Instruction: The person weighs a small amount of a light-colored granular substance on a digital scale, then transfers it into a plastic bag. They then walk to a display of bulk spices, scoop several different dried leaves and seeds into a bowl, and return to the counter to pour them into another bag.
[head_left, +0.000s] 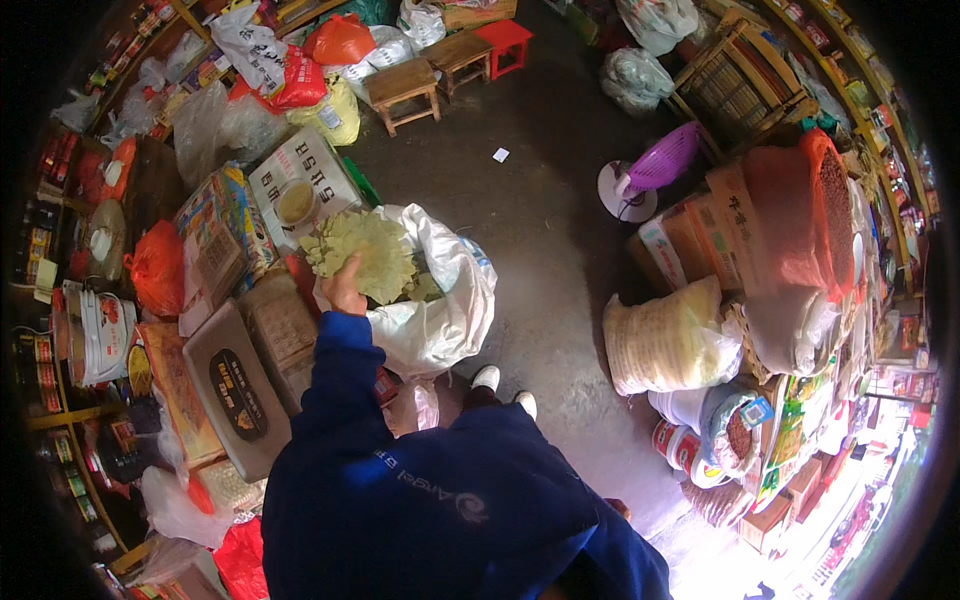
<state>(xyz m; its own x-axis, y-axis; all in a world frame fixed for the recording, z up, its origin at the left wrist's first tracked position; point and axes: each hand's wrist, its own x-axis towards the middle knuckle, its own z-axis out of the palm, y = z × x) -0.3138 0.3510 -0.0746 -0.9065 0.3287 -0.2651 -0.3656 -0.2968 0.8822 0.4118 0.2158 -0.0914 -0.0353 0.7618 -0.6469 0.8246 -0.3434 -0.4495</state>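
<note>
My left hand (346, 287) is closed on a bunch of flat, dry, pale green leaves (364, 255), held above the mouth of a large white woven sack (442, 322). More such leaves show inside the sack. Just beyond the bunch, a round container of pale, fine-grained contents (298, 202) stands on a white box bearing writing (322, 166). Of my right hand (619, 509), only a small part shows beside the dark blue jacket, low at the right; its fingers are mostly hidden, and whether it holds anything cannot be seen.
Wooden stools (405, 86) and a red stool (504, 46) stand ahead. Boxes, a grey case (238, 390) and plastic bags line the left side. At the right are a purple basket (664, 161), a stuffed pale sack (660, 337) and a red mesh bag (795, 217). A white scrap (501, 154) lies on the floor.
</note>
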